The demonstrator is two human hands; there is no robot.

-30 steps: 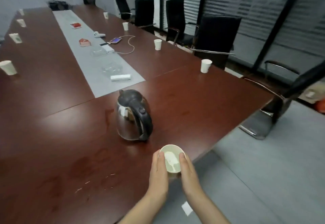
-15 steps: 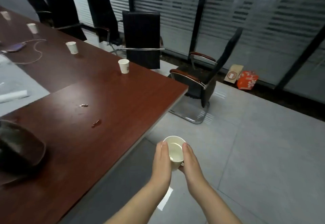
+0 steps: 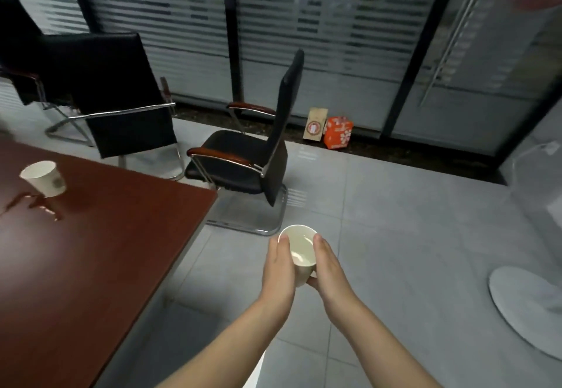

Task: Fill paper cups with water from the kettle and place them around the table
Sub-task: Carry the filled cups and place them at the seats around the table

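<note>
A white paper cup (image 3: 301, 254) with water in it is held between my two hands over the grey floor, to the right of the table's corner. My left hand (image 3: 278, 269) grips its left side and my right hand (image 3: 330, 269) its right side, with a thumb tucked under the base. A second paper cup (image 3: 44, 178) stands on the dark red table (image 3: 106, 250) near its far edge, beside a small puddle of spilled water (image 3: 30, 205). The kettle is out of view.
A black armchair (image 3: 243, 156) stands off the table's corner, turned side-on, with more black chairs (image 3: 121, 92) behind it. An orange box (image 3: 337, 132) and a brown bag lean against the glass wall. A white round stand base (image 3: 529, 305) sits on the floor at right.
My view has swung right, away from the table, so the kettle has left the frame. Both hands carried the cup off the table edge and out over the floor.
</note>
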